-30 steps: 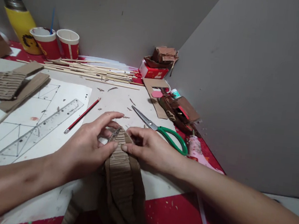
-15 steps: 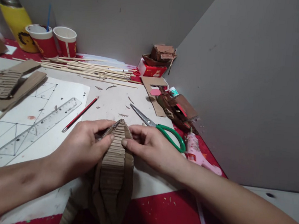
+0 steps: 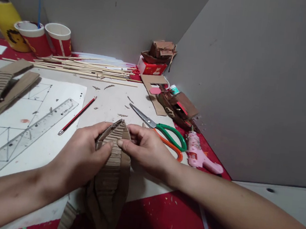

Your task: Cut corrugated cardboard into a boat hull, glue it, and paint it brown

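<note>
Between my hands is a boat-shaped cardboard piece (image 3: 109, 182) with a pointed far end, a ribbed corrugated middle and raised side walls. My left hand (image 3: 89, 151) grips its left wall near the tip, thumb on the ribbed surface. My right hand (image 3: 146, 148) pinches the right wall opposite, thumb also resting on the ribs. The fingers behind the walls are partly hidden. Just beyond my right hand lie scissors (image 3: 149, 121) with green and orange handles. Left of the tip is a red pencil (image 3: 77, 115), beside a clear ruler (image 3: 27, 137) on a sheet with drawn lines (image 3: 45, 97).
A pink glue gun (image 3: 200, 154) lies at the right edge, near a brown cardboard model boat (image 3: 179, 106). Thin wooden sticks (image 3: 86, 69) lie along the back. Paper cups (image 3: 58, 39) and a yellow bottle (image 3: 7, 19) stand back left. Cardboard strips (image 3: 16, 89) lie left.
The view has shifted slightly, so most things sit further left. The cardboard boat has tilted a little in my hands, showing more of its left wall. Both hands keep their hold.
</note>
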Action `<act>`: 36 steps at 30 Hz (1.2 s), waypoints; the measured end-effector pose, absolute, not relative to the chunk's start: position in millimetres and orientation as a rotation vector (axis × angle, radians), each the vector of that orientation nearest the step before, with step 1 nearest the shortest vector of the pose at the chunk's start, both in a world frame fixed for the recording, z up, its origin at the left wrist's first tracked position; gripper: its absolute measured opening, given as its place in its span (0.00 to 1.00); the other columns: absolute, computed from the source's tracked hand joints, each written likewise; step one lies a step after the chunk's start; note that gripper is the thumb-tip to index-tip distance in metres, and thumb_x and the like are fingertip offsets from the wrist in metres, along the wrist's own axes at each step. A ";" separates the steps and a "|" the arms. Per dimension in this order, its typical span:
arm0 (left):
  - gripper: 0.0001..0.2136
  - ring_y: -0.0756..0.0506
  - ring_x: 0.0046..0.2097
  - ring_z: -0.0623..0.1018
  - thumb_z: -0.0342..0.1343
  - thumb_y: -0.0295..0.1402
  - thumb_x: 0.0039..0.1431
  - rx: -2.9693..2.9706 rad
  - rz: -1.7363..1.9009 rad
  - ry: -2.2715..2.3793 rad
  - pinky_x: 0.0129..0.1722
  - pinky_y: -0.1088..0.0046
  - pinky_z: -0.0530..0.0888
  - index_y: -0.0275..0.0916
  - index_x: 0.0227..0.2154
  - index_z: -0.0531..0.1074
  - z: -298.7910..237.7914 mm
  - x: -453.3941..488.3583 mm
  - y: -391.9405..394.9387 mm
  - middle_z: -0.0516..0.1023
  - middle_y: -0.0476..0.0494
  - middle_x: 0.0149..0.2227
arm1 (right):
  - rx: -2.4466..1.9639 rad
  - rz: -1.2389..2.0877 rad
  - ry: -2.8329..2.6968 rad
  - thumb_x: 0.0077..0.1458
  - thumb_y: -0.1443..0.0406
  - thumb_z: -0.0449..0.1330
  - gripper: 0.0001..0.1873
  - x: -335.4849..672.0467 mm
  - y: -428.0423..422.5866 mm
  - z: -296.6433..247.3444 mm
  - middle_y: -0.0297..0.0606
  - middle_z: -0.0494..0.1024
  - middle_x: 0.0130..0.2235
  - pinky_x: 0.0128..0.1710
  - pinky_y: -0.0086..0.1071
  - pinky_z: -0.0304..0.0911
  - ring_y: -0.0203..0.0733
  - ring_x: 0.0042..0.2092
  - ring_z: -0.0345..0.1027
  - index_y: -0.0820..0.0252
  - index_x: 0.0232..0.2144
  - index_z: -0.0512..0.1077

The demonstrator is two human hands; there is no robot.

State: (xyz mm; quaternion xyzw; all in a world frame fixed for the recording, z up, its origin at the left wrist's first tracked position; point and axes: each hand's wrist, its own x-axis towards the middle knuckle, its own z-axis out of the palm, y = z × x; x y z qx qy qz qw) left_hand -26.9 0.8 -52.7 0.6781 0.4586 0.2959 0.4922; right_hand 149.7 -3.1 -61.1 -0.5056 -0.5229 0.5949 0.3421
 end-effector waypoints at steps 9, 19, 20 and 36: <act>0.16 0.48 0.36 0.79 0.52 0.24 0.57 1.606 0.734 1.028 0.34 0.77 0.73 0.40 0.46 0.77 -51.0 -26.4 1.7 0.82 0.51 0.39 | -1.287 1.607 -1.449 0.44 0.74 0.57 0.08 154.0 -5.0 -42.0 0.31 0.76 0.28 0.31 0.28 0.61 0.35 0.29 0.67 0.60 0.27 0.72; 0.12 0.50 0.31 0.76 0.53 0.26 0.58 1.611 0.710 1.105 0.28 0.79 0.70 0.38 0.42 0.78 -50.3 -23.0 3.5 0.80 0.52 0.30 | -1.467 1.331 -1.565 0.47 0.71 0.58 0.04 149.6 -6.7 -55.3 0.32 0.72 0.25 0.30 0.29 0.64 0.39 0.32 0.68 0.58 0.27 0.70; 0.12 0.50 0.31 0.76 0.53 0.26 0.57 1.583 0.706 1.101 0.28 0.79 0.70 0.38 0.42 0.78 -50.3 -22.4 3.8 0.80 0.52 0.31 | -1.469 1.318 -1.564 0.47 0.71 0.58 0.04 149.0 -6.9 -55.6 0.32 0.73 0.26 0.30 0.29 0.64 0.39 0.32 0.68 0.58 0.27 0.70; 0.11 0.50 0.29 0.72 0.51 0.24 0.55 1.603 0.669 1.103 0.27 0.78 0.70 0.39 0.36 0.77 -49.3 -26.4 0.7 0.76 0.53 0.28 | -1.442 1.470 -1.584 0.48 0.69 0.58 0.03 149.3 -2.5 -48.1 0.33 0.72 0.28 0.37 0.36 0.67 0.41 0.33 0.69 0.58 0.28 0.68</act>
